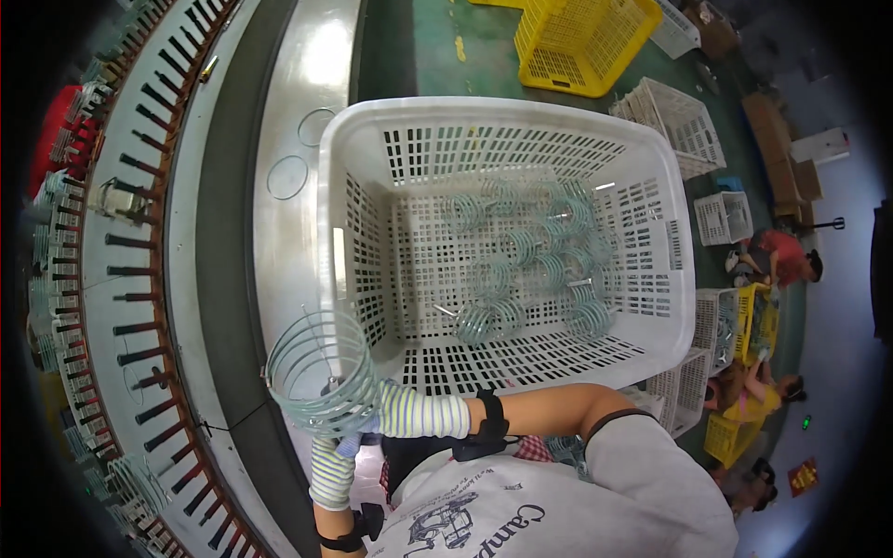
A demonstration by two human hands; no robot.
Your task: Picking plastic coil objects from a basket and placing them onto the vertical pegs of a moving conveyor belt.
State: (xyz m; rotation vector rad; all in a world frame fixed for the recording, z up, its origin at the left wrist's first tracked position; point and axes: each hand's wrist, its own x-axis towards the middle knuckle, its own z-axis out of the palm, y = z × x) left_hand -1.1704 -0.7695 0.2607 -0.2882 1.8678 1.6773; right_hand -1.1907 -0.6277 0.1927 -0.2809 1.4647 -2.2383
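A greenish wire coil (321, 372), like a wide spring with a thin rod across it, is held over the left edge of the metal ledge. My right hand (389, 411), in a striped knit glove, grips its near right side. Just below, my left hand (337, 465), gloved alike, is closed at the coil's near end. The coil and the gloves partly hide my fingertips. To the right, a large white perforated basket (502, 110) holds several similar wire coils (521, 246), most of them toward its right half.
Two flat wire rings (287, 178) lie on the metal ledge (307, 74). Left of it runs a conveyor rack with dark pegs (135, 298). Yellow crates (581, 46) and white crates (679, 126) stand on the green floor. Other people (781, 256) are at the far right.
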